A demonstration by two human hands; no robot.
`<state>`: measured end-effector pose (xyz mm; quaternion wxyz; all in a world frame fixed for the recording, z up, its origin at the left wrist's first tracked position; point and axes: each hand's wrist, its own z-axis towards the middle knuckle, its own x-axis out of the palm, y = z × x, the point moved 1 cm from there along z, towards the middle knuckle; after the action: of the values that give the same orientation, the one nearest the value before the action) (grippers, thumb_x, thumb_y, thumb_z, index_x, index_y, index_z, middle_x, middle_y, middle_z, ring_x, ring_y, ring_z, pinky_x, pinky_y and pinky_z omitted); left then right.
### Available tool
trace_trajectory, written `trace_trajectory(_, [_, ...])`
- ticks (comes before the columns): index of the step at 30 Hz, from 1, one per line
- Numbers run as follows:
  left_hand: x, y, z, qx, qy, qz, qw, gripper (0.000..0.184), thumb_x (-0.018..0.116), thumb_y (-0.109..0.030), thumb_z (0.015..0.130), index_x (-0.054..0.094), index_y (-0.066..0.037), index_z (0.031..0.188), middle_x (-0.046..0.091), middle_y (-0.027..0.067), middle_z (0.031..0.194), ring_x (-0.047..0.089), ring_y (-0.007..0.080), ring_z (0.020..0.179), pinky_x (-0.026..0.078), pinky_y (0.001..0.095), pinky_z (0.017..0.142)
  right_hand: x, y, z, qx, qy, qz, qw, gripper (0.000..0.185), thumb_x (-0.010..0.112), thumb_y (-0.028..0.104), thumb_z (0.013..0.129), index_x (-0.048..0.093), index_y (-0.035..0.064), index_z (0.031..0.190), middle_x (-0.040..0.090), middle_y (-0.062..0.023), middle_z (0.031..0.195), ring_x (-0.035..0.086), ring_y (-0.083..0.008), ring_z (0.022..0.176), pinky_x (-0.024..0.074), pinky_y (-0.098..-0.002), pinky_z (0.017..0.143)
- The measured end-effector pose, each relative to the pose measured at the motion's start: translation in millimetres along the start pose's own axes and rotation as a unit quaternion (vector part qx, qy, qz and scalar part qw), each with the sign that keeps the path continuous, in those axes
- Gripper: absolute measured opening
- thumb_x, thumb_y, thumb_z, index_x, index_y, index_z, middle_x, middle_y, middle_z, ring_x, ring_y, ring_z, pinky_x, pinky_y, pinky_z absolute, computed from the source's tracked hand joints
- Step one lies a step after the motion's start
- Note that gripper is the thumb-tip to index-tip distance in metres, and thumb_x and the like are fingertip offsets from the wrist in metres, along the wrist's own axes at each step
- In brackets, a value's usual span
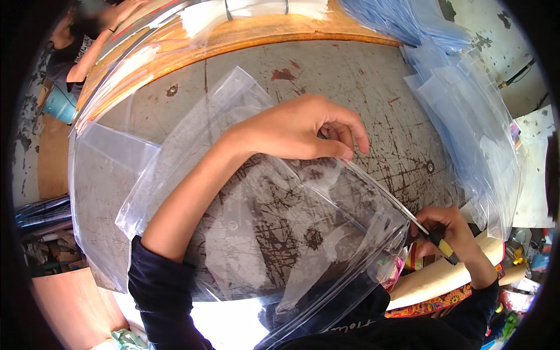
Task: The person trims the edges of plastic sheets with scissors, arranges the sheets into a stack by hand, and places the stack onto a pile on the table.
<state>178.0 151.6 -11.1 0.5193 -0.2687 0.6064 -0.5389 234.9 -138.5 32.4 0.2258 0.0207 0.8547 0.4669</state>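
Observation:
A clear plastic sheet (251, 227) lies across the scratched grey worktop and hangs over its near edge. My left hand (297, 128) reaches over it with curled fingers, the thumb at the sheet's far right edge. At the right near side, my right hand (446, 230) is closed around a tool with a black-and-yellow handle (447, 249). The tool's working end lies along the sheet's right edge, where a thin bright line runs up toward my left thumb. I cannot tell blade from plastic edge there.
More clear plastic (116, 146) lies at the left. Bluish plastic sheets (466, 116) are heaped along the right side. A wooden board (262, 35) with white strips borders the far side. Another person's arm (90, 61) is at the far left.

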Motion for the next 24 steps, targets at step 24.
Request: trace_trajectory(24, [-12.2, 3.9, -5.2, 0.006, 0.009, 0.092, 0.996, 0.014, 0.064, -0.015, 0.079, 0.065, -0.002, 0.082, 0.065, 0.0046, 0.076, 0.059, 0.0123, 0.072, 0.044, 0.0263, 0.065, 3.2, 2.8, 2.4, 0.008, -0.009, -0.009, 1.000, 0.031, 0.080, 0.019, 0.065, 0.059, 0.0034, 0.081, 0.042, 0.0061, 0.053, 0.031, -0.0011, 0.049, 0.0208, -0.0207, 0.045])
